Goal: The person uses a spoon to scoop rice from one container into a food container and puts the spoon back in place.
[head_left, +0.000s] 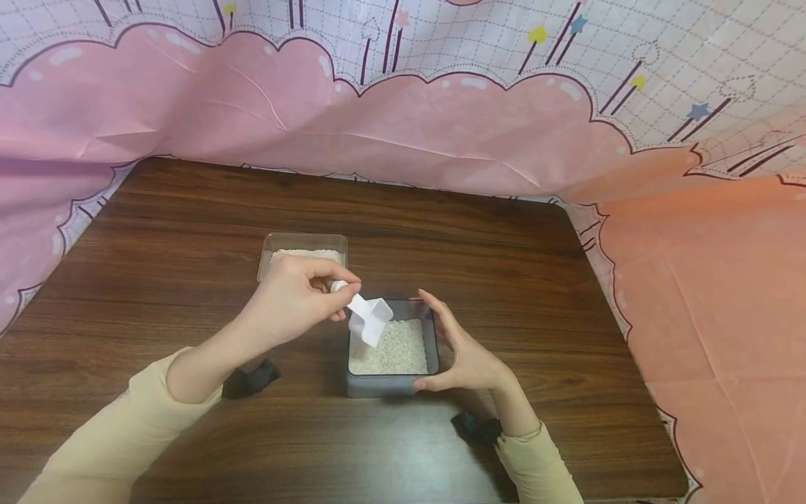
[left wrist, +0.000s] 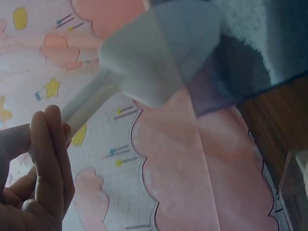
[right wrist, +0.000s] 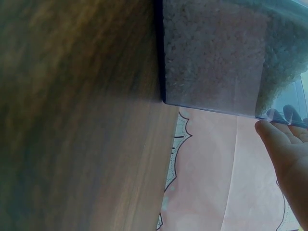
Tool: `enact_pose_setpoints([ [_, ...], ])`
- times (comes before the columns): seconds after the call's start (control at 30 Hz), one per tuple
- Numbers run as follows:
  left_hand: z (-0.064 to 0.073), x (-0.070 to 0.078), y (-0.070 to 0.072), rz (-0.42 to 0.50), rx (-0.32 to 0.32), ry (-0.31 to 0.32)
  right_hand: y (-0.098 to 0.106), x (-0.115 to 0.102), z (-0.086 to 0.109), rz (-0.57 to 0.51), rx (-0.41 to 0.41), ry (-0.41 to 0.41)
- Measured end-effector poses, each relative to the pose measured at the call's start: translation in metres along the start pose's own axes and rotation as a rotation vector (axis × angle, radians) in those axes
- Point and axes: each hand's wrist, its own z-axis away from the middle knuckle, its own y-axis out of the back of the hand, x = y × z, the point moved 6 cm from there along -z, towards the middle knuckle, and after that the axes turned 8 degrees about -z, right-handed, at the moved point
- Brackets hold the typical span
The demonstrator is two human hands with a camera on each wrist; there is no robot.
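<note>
Between thumb and fingers, my left hand pinches the handle of a white scoop. The scoop's head hangs tilted over the left part of a bluish see-through square container. White rice grains cover the bottom of that container. My right hand holds the container's right side, thumb by the front corner and fingers by the back one. In the left wrist view the scoop shows its underside, so its contents are hidden. Rice lies against the container's wall in the right wrist view.
Behind my left hand stands a clear rectangular box with more white grains inside, partly hidden by the hand. Both stand on a dark wooden table. Pink patterned cloth hangs around the back and sides.
</note>
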Motion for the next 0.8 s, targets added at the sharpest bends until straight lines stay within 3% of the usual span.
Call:
enact_pose_setpoints([
  [0.13,0.0,-0.002,-0.014,-0.061,-0.015,-0.023,0.0,0.0,0.0,0.003,0.002,-0.004],
  [0.27,0.001,-0.009,-0.024,-0.089,-0.024,0.008,0.0,0.001,0.0,0.006,0.002,-0.011],
  [0.57,0.006,-0.025,-0.028,-0.078,-0.033,0.121,0.0,0.0,0.001,-0.006,-0.004,-0.002],
  [0.8,0.009,-0.037,-0.034,-0.026,-0.032,0.161,0.0,0.001,0.001,0.002,-0.01,-0.003],
])
